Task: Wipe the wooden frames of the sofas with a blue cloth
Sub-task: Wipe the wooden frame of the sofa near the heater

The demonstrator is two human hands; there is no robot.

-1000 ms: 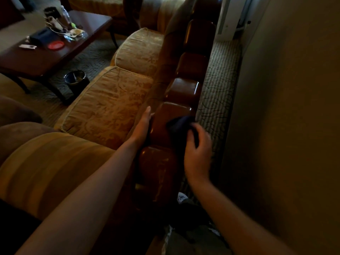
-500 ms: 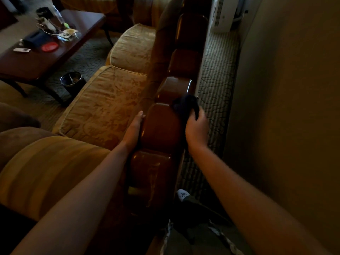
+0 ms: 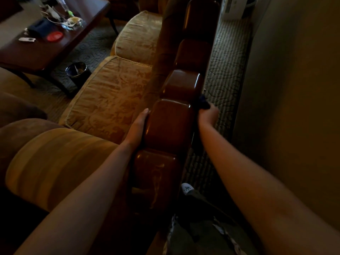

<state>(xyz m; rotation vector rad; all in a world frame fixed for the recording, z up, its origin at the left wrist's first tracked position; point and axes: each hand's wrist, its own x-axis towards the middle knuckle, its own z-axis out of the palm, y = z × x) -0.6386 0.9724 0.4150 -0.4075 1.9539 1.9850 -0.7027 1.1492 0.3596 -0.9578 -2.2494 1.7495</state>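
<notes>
The sofa's glossy brown wooden frame runs up the middle as a row of rounded blocks along the top of the backrest. My left hand lies flat with straight fingers against the cushion side of one block. My right hand is behind the frame on the wall side and holds the dark blue cloth, which is bunched against the frame's back edge. Most of the cloth and my right fingers are hidden behind the wood.
Gold patterned seat cushions lie left of the frame. A dark coffee table with clutter stands at the upper left, a small black bin beside it. A narrow carpet strip separates sofa and wall.
My right hand has slid the cloth off the top of the frame and down its back side, a little farther along. My left hand has kept its place on the front of the frame.
</notes>
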